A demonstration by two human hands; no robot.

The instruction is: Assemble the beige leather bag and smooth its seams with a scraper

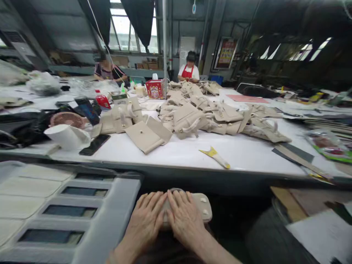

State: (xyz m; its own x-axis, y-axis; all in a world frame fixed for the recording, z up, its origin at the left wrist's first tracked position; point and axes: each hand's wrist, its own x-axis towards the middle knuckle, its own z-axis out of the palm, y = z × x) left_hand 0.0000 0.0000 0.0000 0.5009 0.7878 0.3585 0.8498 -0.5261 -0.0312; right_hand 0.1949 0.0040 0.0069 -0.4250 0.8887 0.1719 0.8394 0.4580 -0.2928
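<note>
In my lap, below the table edge, is a beige bag (pixel 205 208). Its rounded end, with small pale studs, shows to the right of my fingers. My left hand (pixel 148 214) lies over its left part, fingers side by side across the top. Close beside it, my right hand (pixel 184 212) grips the middle of the bag, its thumb near the left thumb. The rest of the bag is hidden beneath both hands. Several similar beige bags (pixel 189 117) are heaped on the white table (pixel 176 156) ahead.
A grey plastic crate (pixel 122 205) with pale panels stands at my left. On the table lie a yellow forked tool (pixel 216 157), a phone (pixel 95 144) and a pink fan (pixel 67 120). Boards and paper (pixel 321 234) are at right. Two people sit across the table.
</note>
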